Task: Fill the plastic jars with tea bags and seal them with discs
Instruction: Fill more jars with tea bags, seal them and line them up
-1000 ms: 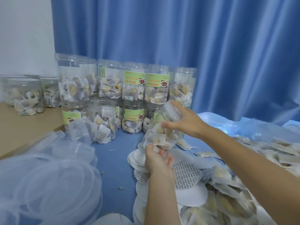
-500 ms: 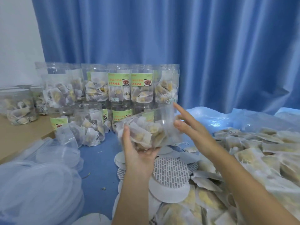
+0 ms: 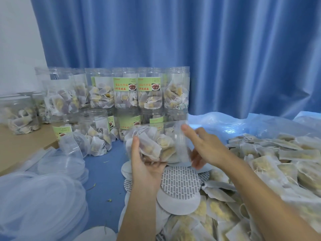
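Note:
A clear plastic jar [image 3: 156, 145] full of tea bags lies on its side in mid-air, its mouth toward the right. My left hand [image 3: 145, 162] cups it from below, thumb up along its left end. My right hand [image 3: 203, 146] is at the jar's open right end, fingers spread and mostly straight against the rim; blur hides the exact contact. White seal discs [image 3: 180, 183], some with grey print, lie stacked on the blue table just below the jar. Loose tea bags [image 3: 278, 162] are piled to the right.
Filled, labelled jars [image 3: 125, 91] stand stacked in two rows at the back against a blue curtain. More jars [image 3: 19, 112] sit on a wooden surface at left. Clear plastic lids [image 3: 43, 197] are heaped at front left. A wrinkled plastic sheet [image 3: 225, 122] lies behind the tea bags.
The jar has been tipped from tilted upright to lying sideways and lifted slightly. My left hand shifted from under it to cupping its left end; my right hand moved to its mouth.

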Action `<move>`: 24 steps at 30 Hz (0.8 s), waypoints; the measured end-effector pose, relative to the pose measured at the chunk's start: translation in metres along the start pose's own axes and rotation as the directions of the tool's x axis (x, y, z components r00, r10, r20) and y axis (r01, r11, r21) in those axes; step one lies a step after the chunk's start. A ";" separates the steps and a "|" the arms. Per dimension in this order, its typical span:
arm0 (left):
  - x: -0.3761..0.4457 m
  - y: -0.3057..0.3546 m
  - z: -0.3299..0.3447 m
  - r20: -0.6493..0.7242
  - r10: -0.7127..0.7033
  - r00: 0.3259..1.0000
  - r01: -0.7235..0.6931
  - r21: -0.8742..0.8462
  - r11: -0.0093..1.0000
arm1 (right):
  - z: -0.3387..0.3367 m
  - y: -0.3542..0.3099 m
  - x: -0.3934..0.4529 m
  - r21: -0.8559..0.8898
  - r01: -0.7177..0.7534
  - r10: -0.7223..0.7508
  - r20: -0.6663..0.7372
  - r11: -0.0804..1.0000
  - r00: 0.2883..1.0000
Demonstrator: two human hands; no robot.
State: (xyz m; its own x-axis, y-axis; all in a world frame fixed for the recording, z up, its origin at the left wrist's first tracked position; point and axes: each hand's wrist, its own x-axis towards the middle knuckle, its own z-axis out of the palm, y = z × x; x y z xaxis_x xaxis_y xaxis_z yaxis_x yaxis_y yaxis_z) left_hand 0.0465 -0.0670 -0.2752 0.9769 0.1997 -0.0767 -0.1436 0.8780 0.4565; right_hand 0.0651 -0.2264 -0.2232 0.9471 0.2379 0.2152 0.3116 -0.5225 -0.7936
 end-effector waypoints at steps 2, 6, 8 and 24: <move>0.001 0.000 0.003 0.006 0.014 1.000 -0.014 -0.013 1.000 | -0.001 0.000 -0.001 0.002 -0.081 0.081 0.048 0.997 0.996; 0.003 0.000 0.001 -0.044 -0.028 0.999 0.025 -0.069 0.997 | -0.011 -0.005 -0.001 0.150 0.193 -0.201 0.041 0.970 0.979; 0.003 -0.001 0.001 -0.036 -0.030 0.999 0.028 -0.059 0.998 | -0.012 -0.003 -0.001 0.047 0.289 -0.292 0.119 0.956 0.949; 0.004 -0.008 0.003 0.015 -0.100 0.995 0.100 0.014 0.995 | 0.010 -0.005 0.000 0.008 0.132 -0.131 -0.048 0.991 0.990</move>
State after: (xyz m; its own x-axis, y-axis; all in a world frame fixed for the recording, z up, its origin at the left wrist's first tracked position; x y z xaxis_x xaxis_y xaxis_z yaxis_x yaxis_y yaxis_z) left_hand 0.0518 -0.0745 -0.2769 0.9886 0.1040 -0.1088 -0.0428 0.8874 0.4590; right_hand 0.0631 -0.2157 -0.2252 0.9007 0.2650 0.3443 0.4329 -0.4802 -0.7629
